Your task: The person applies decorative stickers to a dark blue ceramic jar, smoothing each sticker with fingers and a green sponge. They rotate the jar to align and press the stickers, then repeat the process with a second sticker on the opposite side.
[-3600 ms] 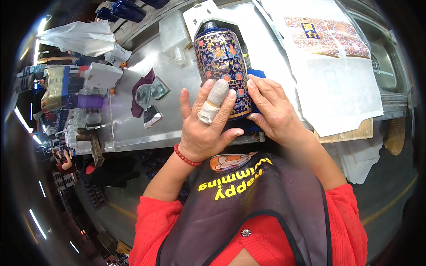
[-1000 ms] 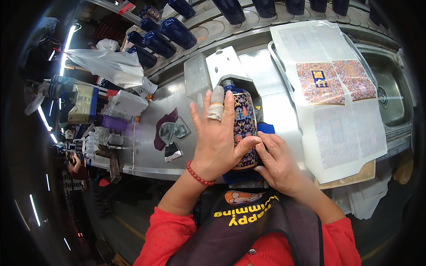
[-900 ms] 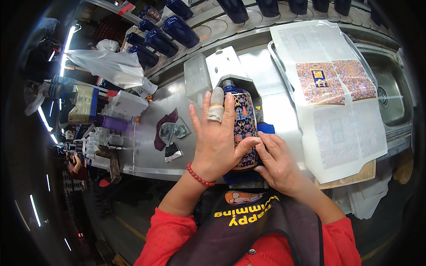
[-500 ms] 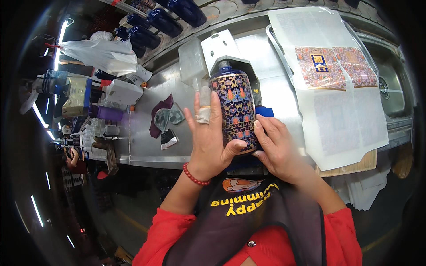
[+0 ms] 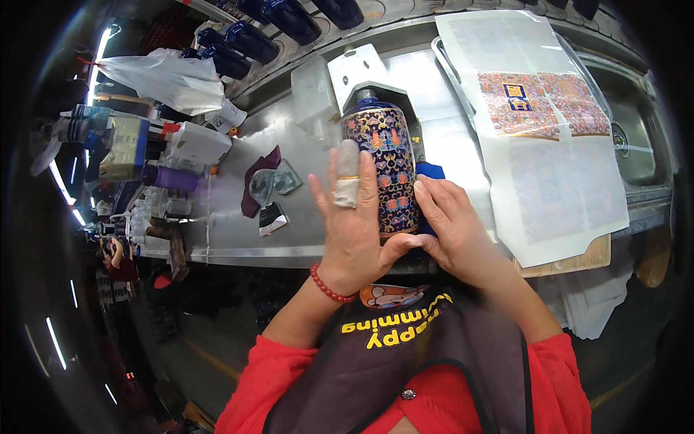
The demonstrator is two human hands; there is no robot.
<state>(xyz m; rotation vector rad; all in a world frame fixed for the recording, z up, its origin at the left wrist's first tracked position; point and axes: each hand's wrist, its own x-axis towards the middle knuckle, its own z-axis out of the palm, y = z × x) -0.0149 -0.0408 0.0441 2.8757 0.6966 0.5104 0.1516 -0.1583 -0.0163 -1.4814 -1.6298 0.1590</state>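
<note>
A dark blue bottle wrapped in a colourful floral pattern lies on its back in an angled cradle, its neck pointing away. My left hand lies flat along the bottle's left side with fingers spread; one finger wears a grey cover held by a band. Against the lower right side rests my right hand, fingers close together and curved round the bottle's edge. Both thumbs meet near its base. The cradle's lower part is mostly hidden beneath the bottle and hands.
Printed floral decal sheets lie on a wooden board at the right, beside a metal sink. Scraps of cloth and a translucent plastic tub are left of the bottle. Several plain blue bottles stand at the back.
My left hand has slid right and slightly down over the bottle's lower side, its thumb now touching the right thumb. The right hand stays about where it was.
</note>
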